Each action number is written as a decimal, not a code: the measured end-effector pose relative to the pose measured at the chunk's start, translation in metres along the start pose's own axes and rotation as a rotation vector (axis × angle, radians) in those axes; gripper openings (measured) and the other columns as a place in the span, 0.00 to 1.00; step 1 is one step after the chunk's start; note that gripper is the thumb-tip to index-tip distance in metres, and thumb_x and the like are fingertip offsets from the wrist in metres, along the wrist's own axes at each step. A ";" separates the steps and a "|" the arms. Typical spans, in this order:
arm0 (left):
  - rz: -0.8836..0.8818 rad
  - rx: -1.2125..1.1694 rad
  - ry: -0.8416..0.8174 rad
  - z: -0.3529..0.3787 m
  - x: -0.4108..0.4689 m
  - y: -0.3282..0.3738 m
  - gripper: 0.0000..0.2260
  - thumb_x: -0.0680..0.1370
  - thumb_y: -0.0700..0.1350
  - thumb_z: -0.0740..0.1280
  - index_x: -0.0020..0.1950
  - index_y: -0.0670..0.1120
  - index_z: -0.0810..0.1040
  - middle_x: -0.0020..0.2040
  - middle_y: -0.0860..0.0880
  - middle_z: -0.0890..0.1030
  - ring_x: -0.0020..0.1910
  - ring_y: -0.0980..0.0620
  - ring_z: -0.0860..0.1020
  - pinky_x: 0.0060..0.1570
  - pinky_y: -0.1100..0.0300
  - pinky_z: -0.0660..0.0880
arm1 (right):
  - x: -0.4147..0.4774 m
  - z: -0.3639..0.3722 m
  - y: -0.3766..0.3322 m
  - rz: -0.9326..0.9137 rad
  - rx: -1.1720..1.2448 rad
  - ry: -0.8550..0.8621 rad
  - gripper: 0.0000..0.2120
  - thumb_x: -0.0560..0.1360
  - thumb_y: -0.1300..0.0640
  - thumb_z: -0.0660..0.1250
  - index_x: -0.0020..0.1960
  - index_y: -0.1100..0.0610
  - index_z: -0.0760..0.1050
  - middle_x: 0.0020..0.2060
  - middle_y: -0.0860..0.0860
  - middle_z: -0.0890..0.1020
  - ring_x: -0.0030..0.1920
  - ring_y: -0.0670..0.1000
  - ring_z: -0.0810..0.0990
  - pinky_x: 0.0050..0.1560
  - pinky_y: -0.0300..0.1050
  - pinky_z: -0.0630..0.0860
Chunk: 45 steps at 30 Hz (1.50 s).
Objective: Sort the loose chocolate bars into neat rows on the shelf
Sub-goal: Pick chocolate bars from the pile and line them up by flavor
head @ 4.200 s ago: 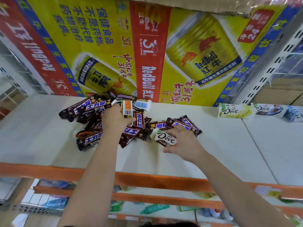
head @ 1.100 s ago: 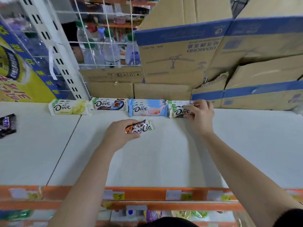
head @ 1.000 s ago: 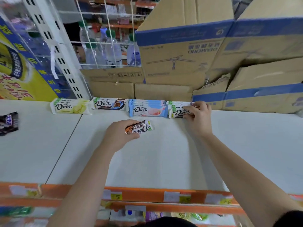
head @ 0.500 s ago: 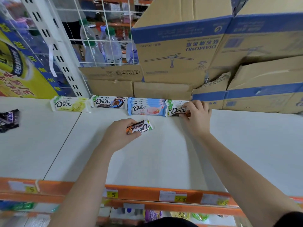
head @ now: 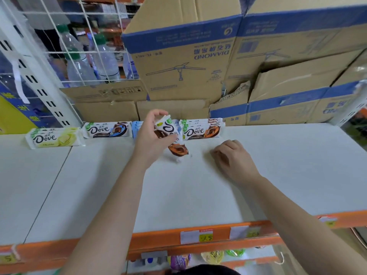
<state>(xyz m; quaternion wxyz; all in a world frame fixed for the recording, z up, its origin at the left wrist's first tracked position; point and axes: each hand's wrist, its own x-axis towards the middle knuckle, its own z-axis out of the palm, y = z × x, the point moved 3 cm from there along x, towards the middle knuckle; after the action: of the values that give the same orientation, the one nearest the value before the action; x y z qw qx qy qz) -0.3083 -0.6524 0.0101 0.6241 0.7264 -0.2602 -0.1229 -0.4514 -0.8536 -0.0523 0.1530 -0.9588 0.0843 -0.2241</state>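
Chocolate in a white and brown Dove wrapper (head: 168,129) sits tilted, nearly on end, in my left hand (head: 152,138), lifted off the shelf; my fingers (head: 158,113) are wrapped round its middle, thumb on the front. I judge it light, thin and stiff enough to keep flat, with slick film that could slide, so the long edges are the better place to hold it. Its brown and orange end (head: 178,149) hangs low, close above the white shelf board (head: 278,165).

Just behind it runs the row at the back edge: the stack of white and orange Dove bars (head: 201,130), a pale blue stack (head: 137,126) mostly hidden by my hand, the white and dark brown Dove bars (head: 108,129), then the pale yellow Dove bars (head: 54,137). My right hand (head: 231,155) rests loosely curled on the shelf, holding nothing. Behind stand brown cardboard boxes with blue bands (head: 184,62), printed upside down with DIAMOND. The orange shelf lip (head: 158,238) carries price tags (head: 205,236); one seems to read 5.
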 end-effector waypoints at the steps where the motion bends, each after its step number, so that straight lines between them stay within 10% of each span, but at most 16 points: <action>1: 0.019 -0.041 0.024 0.005 0.004 0.003 0.21 0.65 0.42 0.74 0.52 0.60 0.72 0.51 0.53 0.77 0.50 0.46 0.78 0.53 0.39 0.76 | -0.002 0.000 0.001 0.001 0.000 -0.006 0.05 0.73 0.60 0.68 0.48 0.55 0.79 0.43 0.50 0.80 0.44 0.55 0.74 0.46 0.47 0.74; 8: -0.086 -0.180 0.137 0.037 0.014 -0.015 0.09 0.72 0.39 0.71 0.43 0.51 0.73 0.40 0.50 0.80 0.41 0.52 0.80 0.43 0.53 0.76 | -0.001 0.001 0.002 0.042 0.034 0.010 0.06 0.71 0.61 0.68 0.48 0.55 0.79 0.42 0.49 0.80 0.43 0.55 0.74 0.44 0.46 0.73; 21: 0.172 0.615 -0.052 0.053 0.023 -0.032 0.11 0.67 0.44 0.76 0.48 0.47 0.81 0.47 0.51 0.83 0.48 0.49 0.78 0.48 0.56 0.71 | 0.000 0.001 0.000 0.035 0.023 0.057 0.05 0.71 0.61 0.67 0.46 0.55 0.79 0.39 0.49 0.79 0.40 0.55 0.73 0.41 0.47 0.72; 27: 0.266 0.774 -0.001 0.074 0.034 -0.025 0.12 0.70 0.47 0.73 0.52 0.45 0.81 0.51 0.49 0.78 0.57 0.48 0.72 0.35 0.57 0.48 | 0.000 0.000 -0.001 0.040 0.021 0.053 0.07 0.69 0.64 0.67 0.44 0.55 0.79 0.39 0.48 0.79 0.40 0.53 0.73 0.41 0.44 0.71; 45: 0.321 0.918 0.163 0.007 0.025 -0.047 0.12 0.74 0.55 0.62 0.45 0.48 0.78 0.43 0.48 0.78 0.44 0.44 0.77 0.44 0.52 0.73 | 0.026 0.019 -0.048 -0.068 0.064 0.038 0.05 0.70 0.62 0.66 0.44 0.56 0.78 0.39 0.49 0.79 0.41 0.54 0.73 0.42 0.46 0.72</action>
<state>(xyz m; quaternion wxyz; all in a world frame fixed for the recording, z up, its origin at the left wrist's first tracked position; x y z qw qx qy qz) -0.2810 -0.6676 -0.0335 0.2690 0.8845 -0.3463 0.1595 -0.4150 -0.8096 -0.0418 0.1740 -0.9514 0.0472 -0.2497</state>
